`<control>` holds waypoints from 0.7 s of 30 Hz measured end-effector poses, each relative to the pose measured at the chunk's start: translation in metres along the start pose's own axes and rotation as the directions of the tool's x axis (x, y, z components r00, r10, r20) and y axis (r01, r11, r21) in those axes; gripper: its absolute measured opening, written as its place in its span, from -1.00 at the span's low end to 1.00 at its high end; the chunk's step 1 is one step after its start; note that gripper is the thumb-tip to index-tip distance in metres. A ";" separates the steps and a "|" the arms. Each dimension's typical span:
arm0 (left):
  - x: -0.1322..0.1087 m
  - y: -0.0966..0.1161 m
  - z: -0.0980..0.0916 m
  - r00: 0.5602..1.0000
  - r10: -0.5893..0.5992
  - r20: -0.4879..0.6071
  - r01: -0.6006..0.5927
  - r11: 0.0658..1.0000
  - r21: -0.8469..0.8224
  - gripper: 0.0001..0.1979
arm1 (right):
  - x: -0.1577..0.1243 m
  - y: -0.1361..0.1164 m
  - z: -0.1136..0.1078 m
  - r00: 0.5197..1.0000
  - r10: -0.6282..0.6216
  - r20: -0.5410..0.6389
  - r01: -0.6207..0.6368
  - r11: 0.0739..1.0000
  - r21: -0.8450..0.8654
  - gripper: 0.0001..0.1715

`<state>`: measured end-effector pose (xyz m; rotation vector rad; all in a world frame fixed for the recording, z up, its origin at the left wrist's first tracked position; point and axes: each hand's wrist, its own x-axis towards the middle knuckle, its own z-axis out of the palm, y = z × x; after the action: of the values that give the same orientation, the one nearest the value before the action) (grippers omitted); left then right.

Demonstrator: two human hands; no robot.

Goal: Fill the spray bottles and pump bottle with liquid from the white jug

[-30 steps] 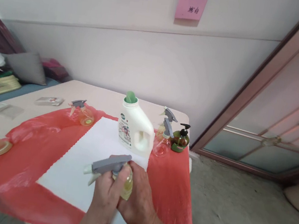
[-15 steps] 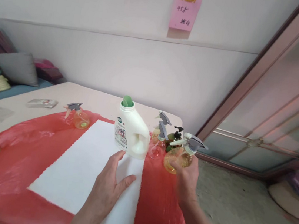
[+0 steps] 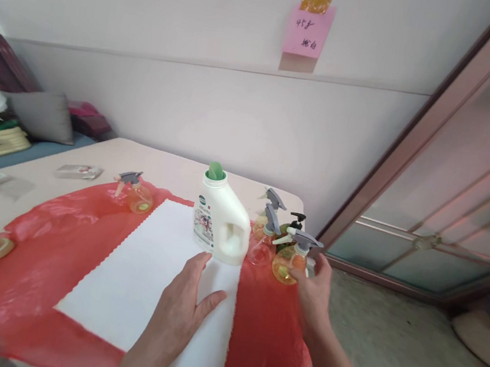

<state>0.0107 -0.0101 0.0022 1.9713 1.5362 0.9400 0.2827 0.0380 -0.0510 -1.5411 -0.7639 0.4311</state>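
Hands well apart here: the right hand [image 3: 316, 289], fingers loosely spread, is at the yellow spray bottle [image 3: 284, 267], upright on the red sheet [image 3: 266, 334]; whether the thumb touches is hard to judge. The left hand [image 3: 184, 297], fingers parted, hovers over the white mat [image 3: 135, 271] near the jug [image 3: 222, 226].

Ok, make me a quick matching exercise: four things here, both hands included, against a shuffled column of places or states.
1. left hand
2. right hand
3. white jug
4. pink note

A. upright, with a green piece at its top
B. beside a yellowish spray bottle
C. on the wall
D. open, over the white sheet

Pairs: 1-D; 2-B; 3-A; 4-C
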 end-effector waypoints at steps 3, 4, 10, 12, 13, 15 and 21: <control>0.001 -0.003 -0.002 1.000 0.003 -0.018 -0.003 1.000 -0.010 -0.48 | -0.011 -0.020 -0.011 0.988 -0.100 -0.120 0.100 0.995 -0.008 -0.20; 0.002 -0.004 -0.002 1.000 0.006 -0.028 -0.006 1.000 -0.014 -0.49 | -0.018 -0.027 -0.011 0.976 -0.176 -0.128 0.175 0.984 -0.015 -0.25; 0.003 -0.015 0.002 0.989 0.004 -0.150 -0.017 0.996 -0.082 -0.54 | -0.079 -0.038 0.020 0.708 -0.641 0.296 0.671 0.741 -0.001 -0.50; 0.002 -0.021 0.002 0.981 -0.039 -0.191 0.013 0.991 -0.132 -0.56 | -0.096 -0.033 0.034 0.603 -0.703 0.376 0.752 0.659 0.024 -0.51; 0.003 -0.025 0.001 0.975 -0.063 -0.215 0.031 0.988 -0.150 -0.57 | -0.103 -0.030 0.039 0.566 -0.725 0.392 0.780 0.625 0.029 -0.52; 0.009 -0.036 -0.005 0.949 -0.124 -0.291 0.070 0.980 -0.189 -0.59 | -0.111 -0.026 0.047 0.513 -0.745 0.425 0.816 0.578 0.027 -0.55; 0.081 -0.076 -0.066 0.696 -0.337 -0.634 0.169 0.935 -0.311 -0.71 | -0.112 -0.025 0.049 0.567 -0.655 0.500 0.764 0.645 -0.020 -0.63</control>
<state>-0.0767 0.0849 0.0099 1.2334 1.8967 1.7530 0.1655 -0.0036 -0.0519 -1.1907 -1.7931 0.0622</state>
